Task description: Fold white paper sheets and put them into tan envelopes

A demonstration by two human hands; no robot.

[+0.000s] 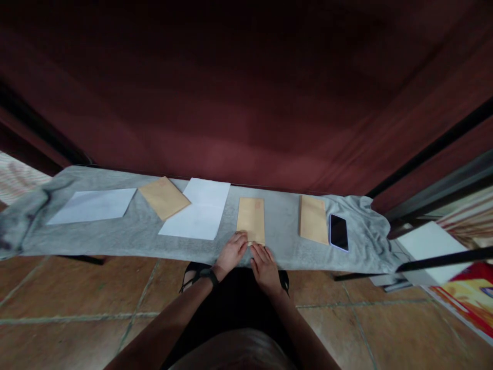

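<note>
Your left hand (pixel 231 254): fingers half-curled over the near left corner of the middle brown envelope (pixel 251 220); can't tell if they pinch it or only touch. Your right hand (pixel 265 264): fingers stretched flat, tips on its near edge, gripping nothing. The envelope lies flat on the grey cloth (pixel 127 234), long axis pointing away from you, between the white sheet (pixel 200 213) and a second envelope (pixel 313 218).

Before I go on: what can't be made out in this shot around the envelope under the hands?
Head view only.
Near end of the brown envelope: covered by the left hand and right hand; flap hidden.
Any writing on it: too small, dim.
The phone screen: dark, unreadable.
The white sheet at right: crossed by a black bar, partly hidden.
</note>
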